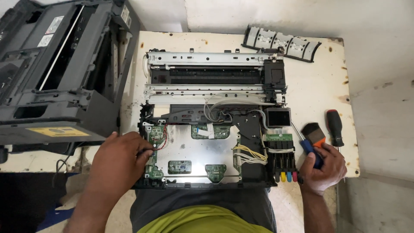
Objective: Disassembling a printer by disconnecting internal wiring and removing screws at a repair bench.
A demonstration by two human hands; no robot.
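The right hand point(322, 169) is closed around the blue handle of a screwdriver point(309, 149), whose thin metal shaft slants up toward a small dark screen module point(277, 117). The left hand point(118, 162) rests curled on the left edge of the opened printer chassis point(207, 125), fingertips at a green circuit board point(156, 133) with red wires; whether it grips anything cannot be told.

The chassis lies flat at the front edge of the desk point(319, 82), a worn, stained cream surface. It shows a bare metal plate, steel rails, white ribbon cables and yellow wire bundles. Coloured ink ports point(285, 176) sit at its front right corner.

Just beside the right hand lie a flat brush point(313, 133) and a red-and-black screwdriver point(335, 127). A ribbed black plastic strip point(281, 42) lies at the rear edge. The grey printer cover point(56, 73) overhangs the left edge, partly cut off.
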